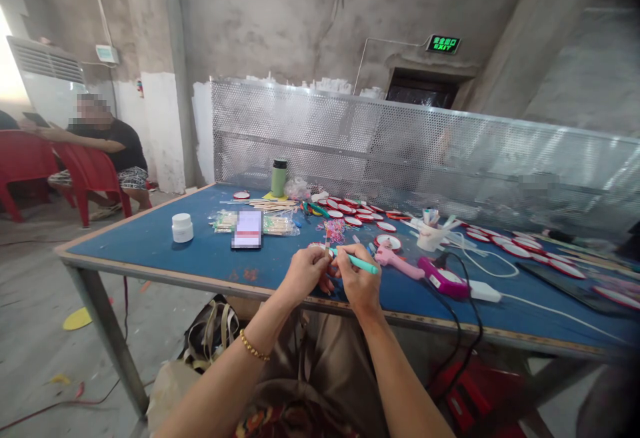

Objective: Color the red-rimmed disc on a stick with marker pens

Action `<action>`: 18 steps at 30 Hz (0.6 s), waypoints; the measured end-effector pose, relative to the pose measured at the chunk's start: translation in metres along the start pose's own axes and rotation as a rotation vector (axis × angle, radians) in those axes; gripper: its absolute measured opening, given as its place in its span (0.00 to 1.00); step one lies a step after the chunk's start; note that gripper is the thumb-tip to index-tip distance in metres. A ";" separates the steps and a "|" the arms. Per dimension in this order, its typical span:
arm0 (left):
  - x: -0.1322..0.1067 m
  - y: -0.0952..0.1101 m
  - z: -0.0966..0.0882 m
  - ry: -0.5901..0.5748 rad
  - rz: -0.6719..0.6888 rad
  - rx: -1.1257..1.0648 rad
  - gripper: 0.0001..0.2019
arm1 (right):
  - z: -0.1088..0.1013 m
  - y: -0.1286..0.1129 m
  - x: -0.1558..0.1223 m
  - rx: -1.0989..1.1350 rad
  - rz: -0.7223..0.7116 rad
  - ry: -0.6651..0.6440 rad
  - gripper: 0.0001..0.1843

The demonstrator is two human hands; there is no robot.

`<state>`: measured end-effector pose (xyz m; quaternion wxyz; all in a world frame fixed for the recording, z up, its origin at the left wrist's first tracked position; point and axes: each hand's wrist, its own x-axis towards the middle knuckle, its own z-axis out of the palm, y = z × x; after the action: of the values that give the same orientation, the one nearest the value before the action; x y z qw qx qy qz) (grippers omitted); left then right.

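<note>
At the table's front edge, my right hand [360,286] grips a turquoise marker [364,264] like a pen, its tip pointing left. My left hand [306,273] is closed just beside it and pinches a thin brownish stick [327,241] that stands up from the fingers. The marker's tip comes close to the stick; whether they touch I cannot tell. Behind the hands lies a pile of small colourful bands [336,230]. A pink glue gun [397,261] rests to the right of my right hand.
On the blue table [150,251] are a white jar [183,228], a phone [249,230], bagged wooden sticks [281,223], a green bottle [279,178], several red-rimmed white discs [515,247], a white cup [429,237] and a purple device [443,277] with cables. A person [120,145] sits at left.
</note>
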<state>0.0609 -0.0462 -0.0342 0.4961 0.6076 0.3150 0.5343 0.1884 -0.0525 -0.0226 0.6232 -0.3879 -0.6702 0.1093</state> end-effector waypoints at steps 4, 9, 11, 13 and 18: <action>-0.001 0.001 0.000 -0.001 -0.002 -0.006 0.09 | 0.000 0.000 0.000 -0.003 0.002 0.001 0.11; -0.001 0.003 0.001 0.003 -0.011 -0.015 0.10 | -0.001 -0.002 -0.001 0.013 0.005 0.006 0.11; -0.001 0.003 0.001 0.002 -0.017 -0.019 0.11 | 0.000 -0.002 -0.001 0.017 0.003 0.006 0.11; -0.001 0.003 0.001 0.001 -0.022 -0.025 0.10 | 0.000 -0.002 -0.001 0.017 0.001 0.007 0.11; -0.001 0.002 0.001 0.005 -0.015 -0.020 0.11 | 0.000 -0.003 -0.002 0.006 0.003 -0.007 0.11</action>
<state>0.0607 -0.0483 -0.0325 0.5053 0.5988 0.3152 0.5355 0.1872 -0.0554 -0.0221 0.6220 -0.3867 -0.6713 0.1137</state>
